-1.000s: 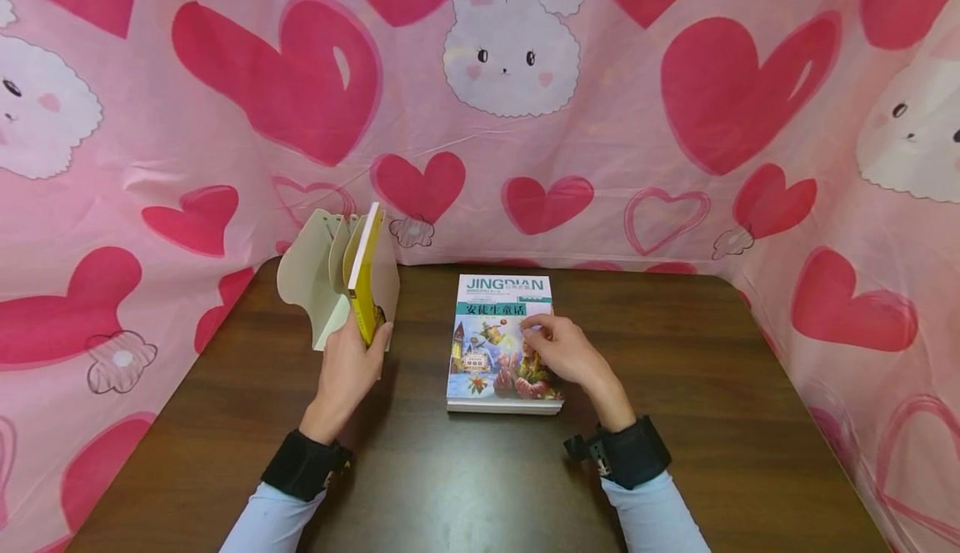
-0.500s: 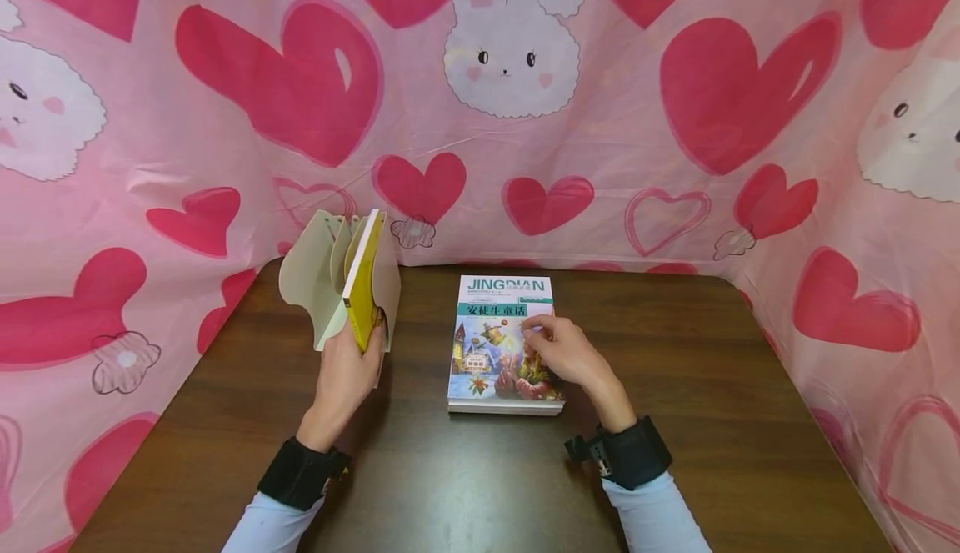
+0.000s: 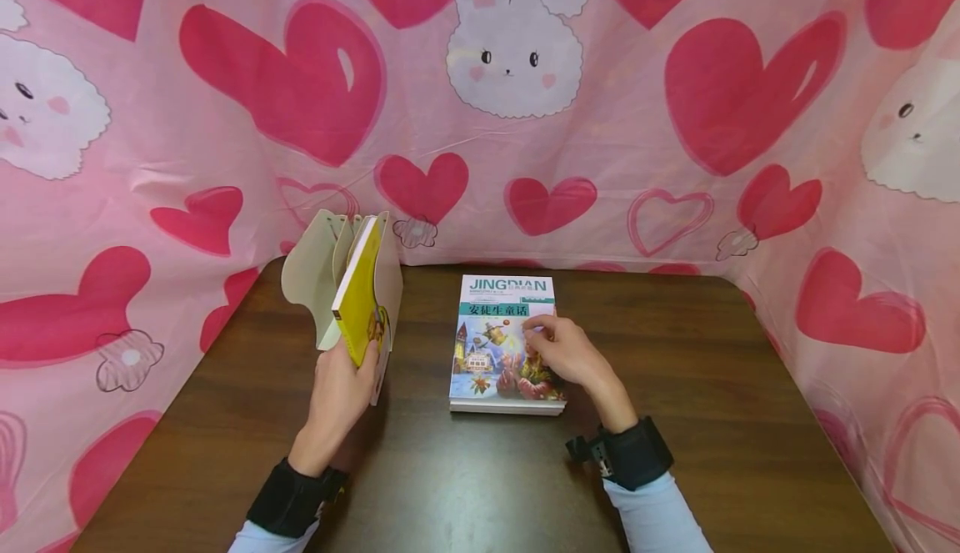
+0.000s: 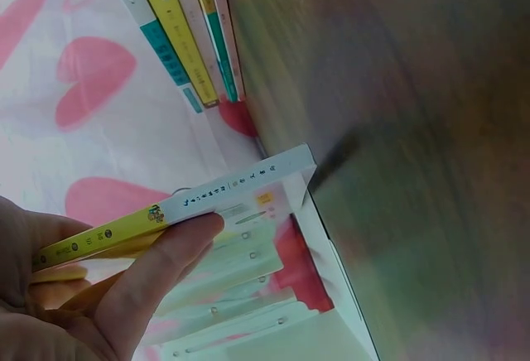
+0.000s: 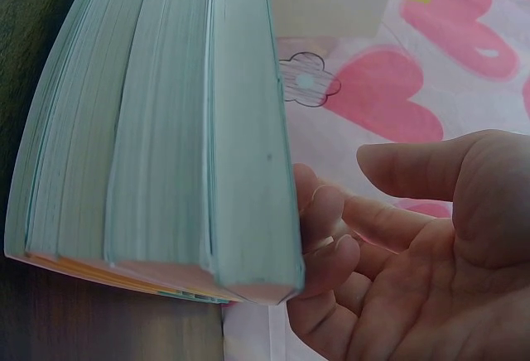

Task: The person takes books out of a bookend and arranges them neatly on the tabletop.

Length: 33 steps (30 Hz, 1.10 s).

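My left hand [image 3: 332,399] grips a yellow book [image 3: 358,307] by its lower part, standing on edge at the right side of a cream file holder [image 3: 306,273]. The thumb presses one face of the book [image 4: 211,191] in the left wrist view, with fingers behind it. The book's upper portion lies between the holder's panels. My right hand [image 3: 573,357] rests its fingertips on the top book [image 3: 480,344] of a stack, its fingers loosely bent. In the right wrist view, the stack's page edges [image 5: 166,129] stand beside that hand [image 5: 489,220], which grips nothing.
A dark wooden table [image 3: 465,486] carries the holder at the back left and the stack near the middle. A pink curtain [image 3: 615,136] with hearts and rabbits closes off the back and both sides. Black bands [image 3: 637,453] circle the wrists.
My left hand has drawn toward me, and the yellow book has come lower and further forward, its near end leaning left. The right hand and the stack have stayed put.
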Available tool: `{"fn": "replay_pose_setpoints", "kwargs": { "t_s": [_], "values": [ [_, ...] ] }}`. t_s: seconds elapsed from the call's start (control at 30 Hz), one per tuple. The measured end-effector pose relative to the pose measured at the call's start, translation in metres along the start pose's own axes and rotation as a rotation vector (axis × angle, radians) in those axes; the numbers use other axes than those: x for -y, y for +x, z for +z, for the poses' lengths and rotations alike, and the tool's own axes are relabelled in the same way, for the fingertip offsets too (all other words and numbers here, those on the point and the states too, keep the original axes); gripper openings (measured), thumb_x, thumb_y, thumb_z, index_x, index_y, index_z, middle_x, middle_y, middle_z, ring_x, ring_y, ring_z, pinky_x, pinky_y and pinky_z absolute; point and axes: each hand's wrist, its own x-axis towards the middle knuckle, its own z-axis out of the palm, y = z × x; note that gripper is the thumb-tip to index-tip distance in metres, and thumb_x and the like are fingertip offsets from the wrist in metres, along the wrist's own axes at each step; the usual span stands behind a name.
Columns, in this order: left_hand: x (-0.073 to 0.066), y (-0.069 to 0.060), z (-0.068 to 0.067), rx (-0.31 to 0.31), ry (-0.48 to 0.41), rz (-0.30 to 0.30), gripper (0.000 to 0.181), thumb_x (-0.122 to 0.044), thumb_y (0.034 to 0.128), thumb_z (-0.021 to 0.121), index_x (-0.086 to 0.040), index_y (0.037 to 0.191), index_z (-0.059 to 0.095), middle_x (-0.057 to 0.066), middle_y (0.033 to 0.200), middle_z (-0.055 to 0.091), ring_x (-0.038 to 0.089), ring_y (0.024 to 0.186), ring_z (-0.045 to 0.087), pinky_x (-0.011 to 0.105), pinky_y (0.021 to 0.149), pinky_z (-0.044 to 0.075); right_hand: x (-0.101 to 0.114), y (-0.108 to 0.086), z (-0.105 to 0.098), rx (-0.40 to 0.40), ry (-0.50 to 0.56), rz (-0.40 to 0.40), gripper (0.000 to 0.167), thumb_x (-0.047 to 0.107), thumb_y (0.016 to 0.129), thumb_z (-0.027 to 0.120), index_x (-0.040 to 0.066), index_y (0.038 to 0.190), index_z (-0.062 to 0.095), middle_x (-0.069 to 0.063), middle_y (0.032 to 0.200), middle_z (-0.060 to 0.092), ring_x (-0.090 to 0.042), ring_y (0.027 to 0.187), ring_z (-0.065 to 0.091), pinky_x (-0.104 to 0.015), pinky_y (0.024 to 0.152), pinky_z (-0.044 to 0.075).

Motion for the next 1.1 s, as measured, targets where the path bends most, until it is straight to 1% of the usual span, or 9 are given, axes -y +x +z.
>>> {"fn": "replay_pose_setpoints", "kwargs": {
  "t_s": [0.13,0.3,0.47,0.57,0.7,0.87,1.1],
  "values": [
    [-0.001,-0.006,-0.003,0.0,-0.006,-0.007,0.042,-0.017,0.1065,0.063,0.007,0.14,0.053,0.032,0.129,0.066,0.048,0.107,0.071,0.059,0.082,0.059,0.0,0.0,0.0,0.002,0.002,0.001,0.029,0.015,0.108,0.059,-0.003,0.129,0.068,-0.01,0.083,0.066,-0.018,0.066,0.057,-0.033,0.062,0.047],
    [-0.003,-0.014,-0.007,-0.002,-0.017,-0.012,0.042,-0.017,0.1063,0.064,0.007,0.139,0.054,0.031,0.129,0.066,0.048,0.107,0.071,0.059,0.083,0.059,0.0,0.0,0.001,0.0,0.006,-0.007,0.029,0.015,0.108,0.059,-0.003,0.128,0.068,-0.01,0.083,0.067,-0.018,0.066,0.057,-0.033,0.062,0.048],
    [-0.008,-0.022,-0.012,0.005,-0.037,-0.018,0.043,-0.016,0.1063,0.064,0.006,0.141,0.053,0.031,0.132,0.065,0.048,0.11,0.07,0.06,0.085,0.058,-0.001,0.0,0.001,-0.004,0.002,-0.008,0.028,0.015,0.107,0.06,-0.003,0.128,0.069,-0.009,0.083,0.068,-0.017,0.067,0.058,-0.033,0.062,0.048],
    [-0.012,-0.027,-0.014,-0.004,-0.036,-0.01,0.043,-0.016,0.1061,0.065,0.006,0.141,0.054,0.031,0.132,0.065,0.048,0.109,0.07,0.061,0.084,0.058,-0.002,0.001,0.001,-0.007,-0.001,-0.008,0.029,0.015,0.107,0.06,-0.002,0.128,0.069,-0.009,0.084,0.068,-0.017,0.068,0.058,-0.033,0.062,0.048],
    [-0.015,-0.032,-0.017,-0.012,-0.04,-0.004,0.043,-0.017,0.106,0.065,0.006,0.141,0.054,0.03,0.131,0.066,0.048,0.108,0.071,0.06,0.084,0.058,-0.002,0.001,0.001,-0.01,-0.01,-0.011,0.029,0.015,0.107,0.06,-0.002,0.128,0.07,-0.009,0.084,0.068,-0.018,0.069,0.058,-0.033,0.062,0.048],
    [-0.018,-0.04,-0.021,-0.002,-0.046,-0.013,0.043,-0.017,0.1061,0.065,0.005,0.141,0.054,0.029,0.133,0.066,0.047,0.111,0.07,0.058,0.086,0.058,-0.001,0.0,0.002,-0.006,-0.008,-0.009,0.028,0.015,0.107,0.06,-0.003,0.127,0.069,-0.009,0.084,0.068,-0.017,0.068,0.058,-0.033,0.063,0.049],
    [-0.025,-0.049,-0.024,-0.016,-0.036,-0.009,0.039,-0.015,0.1061,0.065,0.006,0.138,0.057,0.03,0.128,0.068,0.046,0.107,0.071,0.061,0.085,0.058,-0.001,0.0,0.003,-0.013,-0.018,-0.009,0.028,0.015,0.107,0.06,-0.002,0.127,0.07,-0.01,0.085,0.068,-0.018,0.068,0.058,-0.033,0.062,0.048]
  ]
}}
